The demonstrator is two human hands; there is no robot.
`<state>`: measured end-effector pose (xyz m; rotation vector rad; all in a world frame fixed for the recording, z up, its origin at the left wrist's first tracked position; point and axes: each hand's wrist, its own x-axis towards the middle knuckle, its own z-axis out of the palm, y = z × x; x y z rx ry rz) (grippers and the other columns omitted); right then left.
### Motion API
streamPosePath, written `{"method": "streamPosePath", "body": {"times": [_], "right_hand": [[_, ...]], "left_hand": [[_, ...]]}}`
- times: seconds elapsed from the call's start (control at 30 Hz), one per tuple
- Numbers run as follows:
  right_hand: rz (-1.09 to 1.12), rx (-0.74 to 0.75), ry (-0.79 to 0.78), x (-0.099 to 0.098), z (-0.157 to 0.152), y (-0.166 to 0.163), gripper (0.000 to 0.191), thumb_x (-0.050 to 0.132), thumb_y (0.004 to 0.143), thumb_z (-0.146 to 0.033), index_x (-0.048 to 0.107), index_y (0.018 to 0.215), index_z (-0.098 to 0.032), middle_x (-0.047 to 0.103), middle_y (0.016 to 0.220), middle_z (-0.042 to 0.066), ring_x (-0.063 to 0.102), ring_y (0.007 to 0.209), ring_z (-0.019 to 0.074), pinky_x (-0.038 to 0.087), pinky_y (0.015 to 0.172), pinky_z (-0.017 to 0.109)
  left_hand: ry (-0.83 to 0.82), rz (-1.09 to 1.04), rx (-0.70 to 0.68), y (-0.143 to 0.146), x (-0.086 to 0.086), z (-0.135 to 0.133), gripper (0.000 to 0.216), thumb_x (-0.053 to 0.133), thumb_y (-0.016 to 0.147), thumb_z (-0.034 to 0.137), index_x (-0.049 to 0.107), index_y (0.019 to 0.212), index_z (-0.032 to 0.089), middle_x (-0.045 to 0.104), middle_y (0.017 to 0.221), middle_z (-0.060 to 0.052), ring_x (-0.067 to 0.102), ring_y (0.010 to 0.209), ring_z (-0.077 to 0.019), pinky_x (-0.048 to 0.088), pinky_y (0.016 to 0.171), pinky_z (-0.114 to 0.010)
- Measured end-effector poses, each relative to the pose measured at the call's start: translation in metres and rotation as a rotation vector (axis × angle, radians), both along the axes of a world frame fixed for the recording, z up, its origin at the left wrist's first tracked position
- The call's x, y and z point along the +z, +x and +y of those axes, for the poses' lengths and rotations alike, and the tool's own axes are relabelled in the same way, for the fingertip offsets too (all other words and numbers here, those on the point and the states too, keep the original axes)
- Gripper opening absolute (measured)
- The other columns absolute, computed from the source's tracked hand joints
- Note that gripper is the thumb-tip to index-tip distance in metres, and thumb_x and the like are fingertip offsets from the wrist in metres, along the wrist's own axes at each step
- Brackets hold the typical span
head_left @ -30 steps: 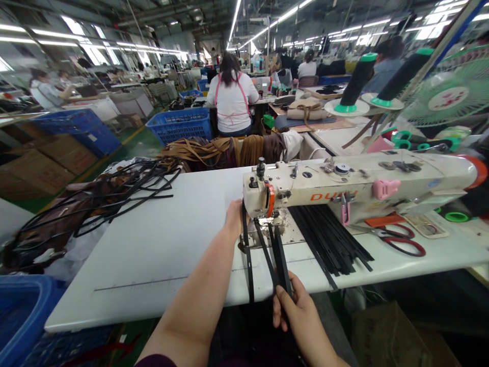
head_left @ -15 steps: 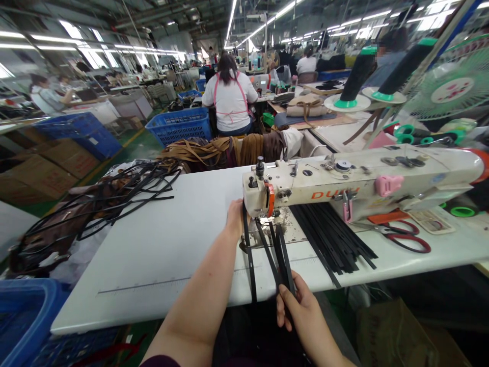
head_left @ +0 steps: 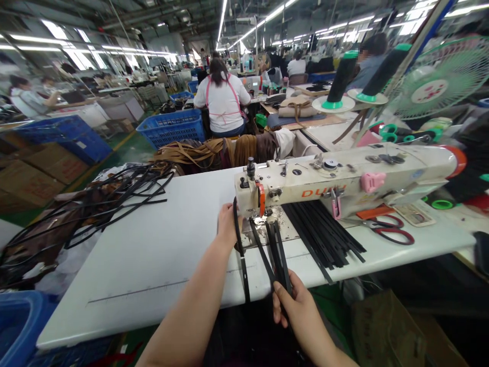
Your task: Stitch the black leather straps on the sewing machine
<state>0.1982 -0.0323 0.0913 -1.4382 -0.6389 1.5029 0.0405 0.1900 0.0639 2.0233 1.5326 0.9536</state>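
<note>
My left hand (head_left: 226,227) is at the left side of the sewing machine (head_left: 290,183), fingers curled in by a black strap (head_left: 241,250); its fingertips are hidden behind the machine head. That strap bends over beside the hand and hangs past the table's front edge. In front of the needle area, my right hand (head_left: 292,303) is closed on several narrow black straps (head_left: 275,250), pinched between thumb and fingers. These straps run up from the hand to the presser foot. A fanned pile of black straps (head_left: 321,239) lies to the right, under the machine arm.
Red-handled scissors (head_left: 393,234) lie right of the strap pile. Tangled black straps (head_left: 141,199) spread over the table's left edge. A blue basket (head_left: 23,326) stands at lower left. Thread cones (head_left: 340,81) and a green fan (head_left: 431,92) stand behind. A co-worker (head_left: 221,99) sits ahead.
The view has shifted slightly, so the table and machine sit a little further left. More of my left hand shows beside the machine head. My right hand still holds the straps.
</note>
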Motion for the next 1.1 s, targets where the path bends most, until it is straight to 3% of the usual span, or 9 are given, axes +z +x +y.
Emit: {"method": "streamPosePath", "body": {"times": [0.1, 0.2, 0.33, 0.5, 0.63, 0.87, 1.1], "right_hand": [[-0.011, 0.000, -0.002, 0.001, -0.001, 0.000, 0.062, 0.074, 0.078, -0.067, 0.051, 0.113, -0.021, 0.058, 0.057, -0.009, 0.054, 0.040, 0.0108, 0.032, 0.036, 0.020], [-0.024, 0.014, 0.001, 0.002, -0.001, 0.001, 0.060, 0.074, 0.079, -0.067, 0.052, 0.111, -0.021, 0.058, 0.056, -0.010, 0.054, 0.040, 0.0106, 0.032, 0.036, 0.020], [0.002, 0.033, -0.021, 0.007, -0.005, 0.005, 0.062, 0.073, 0.077, -0.071, 0.057, 0.108, -0.020, 0.057, 0.055, -0.008, 0.054, 0.040, 0.0111, 0.029, 0.037, 0.020], [0.087, 0.006, -0.019, 0.018, -0.016, 0.015, 0.059, 0.065, 0.084, -0.075, 0.062, 0.101, -0.018, 0.054, 0.056, -0.006, 0.048, 0.040, 0.0092, 0.024, 0.039, 0.021], [0.134, -0.032, -0.004, 0.023, -0.020, 0.024, 0.055, 0.073, 0.081, -0.070, 0.063, 0.096, -0.018, 0.054, 0.060, -0.005, 0.045, 0.043, 0.0074, 0.021, 0.041, 0.021], [0.057, -0.060, -0.027, 0.019, -0.012, 0.027, 0.058, 0.080, 0.072, -0.073, 0.058, 0.090, -0.021, 0.063, 0.072, -0.002, 0.064, 0.051, 0.0143, 0.035, 0.039, 0.021], [0.020, -0.051, 0.014, 0.012, -0.009, 0.025, 0.058, 0.081, 0.072, -0.070, 0.053, 0.091, -0.023, 0.063, 0.066, -0.005, 0.062, 0.047, 0.0122, 0.034, 0.038, 0.019]], "left_hand": [[0.050, 0.013, -0.106, -0.004, -0.001, -0.034, 0.016, 0.060, 0.092, 0.013, 0.075, 0.094, 0.020, 0.075, 0.108, -0.009, 0.069, 0.108, -0.0264, 0.056, 0.104, -0.044], [0.102, 0.087, -0.235, -0.007, 0.000, -0.067, 0.021, 0.063, 0.096, 0.018, 0.075, 0.112, 0.023, 0.075, 0.124, -0.008, 0.065, 0.126, -0.0282, 0.050, 0.115, -0.048], [0.122, 0.196, -0.270, -0.006, 0.006, -0.088, 0.034, 0.064, 0.099, 0.027, 0.067, 0.133, 0.023, 0.067, 0.141, -0.009, 0.055, 0.141, -0.0311, 0.046, 0.120, -0.054], [0.125, 0.197, -0.235, -0.004, 0.010, -0.088, 0.032, 0.060, 0.101, 0.025, 0.068, 0.132, 0.022, 0.067, 0.142, -0.009, 0.054, 0.143, -0.0303, 0.044, 0.121, -0.054], [0.120, 0.196, -0.225, -0.003, 0.007, -0.087, 0.031, 0.058, 0.102, 0.024, 0.067, 0.132, 0.021, 0.067, 0.143, -0.009, 0.054, 0.142, -0.0289, 0.043, 0.121, -0.054], [0.127, 0.203, -0.206, -0.002, 0.005, -0.089, 0.033, 0.056, 0.104, 0.029, 0.066, 0.135, 0.023, 0.065, 0.145, -0.010, 0.055, 0.142, -0.0278, 0.042, 0.122, -0.054], [0.120, 0.213, -0.224, -0.004, 0.004, -0.087, 0.032, 0.054, 0.105, 0.028, 0.068, 0.133, 0.023, 0.067, 0.143, -0.008, 0.053, 0.143, -0.0281, 0.042, 0.122, -0.053]]}}
